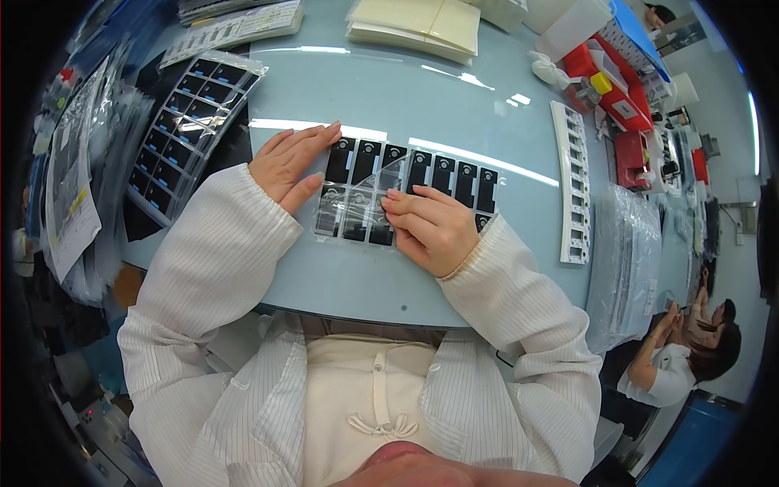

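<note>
Two rows of black rectangular pieces (pixel 443 174), each with a round lens-like spot and most with a small blue tab, lie in a clear flat tray (pixel 405 172) in front of me. Over the tray's left part runs a clear film (pixel 357 209), its upper edge folded back on a slant. My left hand (pixel 294 169) rests at the tray's upper left corner, fingers stretched out, fingertips on the edge. Near the tray's middle, my right hand (pixel 432 230) has its fingers drawn together on the film. It covers several pieces in the lower row.
A similar filled tray (pixel 182 134) lies at the left beside stacked plastic sleeves (pixel 77 178). A white slotted strip (pixel 573 183) and bagged sheets (pixel 623 268) are at the right. Cream sheets (pixel 418 24) sit at the back; red bins (pixel 621 85) stand back right. Other people (pixel 677 357) sit far right.
</note>
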A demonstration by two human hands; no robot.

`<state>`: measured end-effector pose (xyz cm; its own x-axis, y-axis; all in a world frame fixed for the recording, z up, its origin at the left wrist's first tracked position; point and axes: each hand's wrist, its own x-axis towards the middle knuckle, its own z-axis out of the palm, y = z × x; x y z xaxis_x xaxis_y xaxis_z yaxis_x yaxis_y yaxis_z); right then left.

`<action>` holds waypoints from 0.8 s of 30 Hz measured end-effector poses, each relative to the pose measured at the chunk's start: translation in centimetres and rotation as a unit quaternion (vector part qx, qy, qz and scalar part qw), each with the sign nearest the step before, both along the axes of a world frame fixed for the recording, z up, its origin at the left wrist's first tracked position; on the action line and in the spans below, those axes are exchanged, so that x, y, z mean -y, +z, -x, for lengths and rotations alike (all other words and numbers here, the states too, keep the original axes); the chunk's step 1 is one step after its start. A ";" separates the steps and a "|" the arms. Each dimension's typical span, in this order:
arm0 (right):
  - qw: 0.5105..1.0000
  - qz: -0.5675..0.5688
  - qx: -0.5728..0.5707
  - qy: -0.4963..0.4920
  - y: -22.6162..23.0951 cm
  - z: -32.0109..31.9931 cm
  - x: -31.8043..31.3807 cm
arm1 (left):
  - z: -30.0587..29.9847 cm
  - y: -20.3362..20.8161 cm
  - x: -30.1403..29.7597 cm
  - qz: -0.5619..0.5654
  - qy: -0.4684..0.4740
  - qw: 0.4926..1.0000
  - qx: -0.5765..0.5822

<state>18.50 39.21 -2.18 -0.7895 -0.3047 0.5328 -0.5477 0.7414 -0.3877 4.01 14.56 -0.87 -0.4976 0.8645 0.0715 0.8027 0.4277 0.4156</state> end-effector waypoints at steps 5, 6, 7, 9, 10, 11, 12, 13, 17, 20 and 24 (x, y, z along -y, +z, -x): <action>1.000 -0.013 0.004 -0.003 0.1 -0.2 0.0 | -1.2 0.6 -1.1 0.033 0.038 0.998 -0.028; 1.000 -0.014 0.004 -0.004 0.2 -0.2 0.0 | -1.1 0.6 -1.1 0.024 0.035 0.999 -0.022; 1.000 -0.013 0.006 -0.005 0.4 -0.2 0.0 | -1.0 0.6 -1.1 0.015 0.032 0.999 -0.016; 0.999 -0.030 0.007 0.009 0.6 -0.3 -0.3 | -1.2 0.2 -1.1 0.033 0.037 0.998 -0.035; 1.000 -0.028 0.008 0.009 0.6 -0.4 -0.5 | -1.2 0.1 -1.1 0.050 0.043 0.996 -0.056; 0.999 -0.030 0.008 0.014 0.6 -0.7 -0.7 | -1.4 0.1 -1.1 0.051 0.042 0.996 -0.056; 0.999 -0.033 0.007 0.019 0.6 -0.8 -1.0 | -1.5 0.3 -1.2 0.064 0.044 0.995 -0.061; 0.999 -0.033 0.006 0.018 0.5 -1.1 -1.3 | -1.5 0.5 -1.3 0.076 0.047 0.994 -0.065; 0.999 0.018 0.040 0.021 0.1 -2.7 -2.2 | -1.8 0.7 -1.3 0.086 0.054 0.993 -0.066; 0.998 0.029 0.049 0.020 0.1 -3.3 -2.2 | -1.8 1.1 -1.4 0.078 0.051 0.994 -0.055; 0.998 0.038 0.044 0.021 -0.3 -3.8 -2.2 | -1.7 1.0 -1.3 0.097 0.051 0.991 -0.070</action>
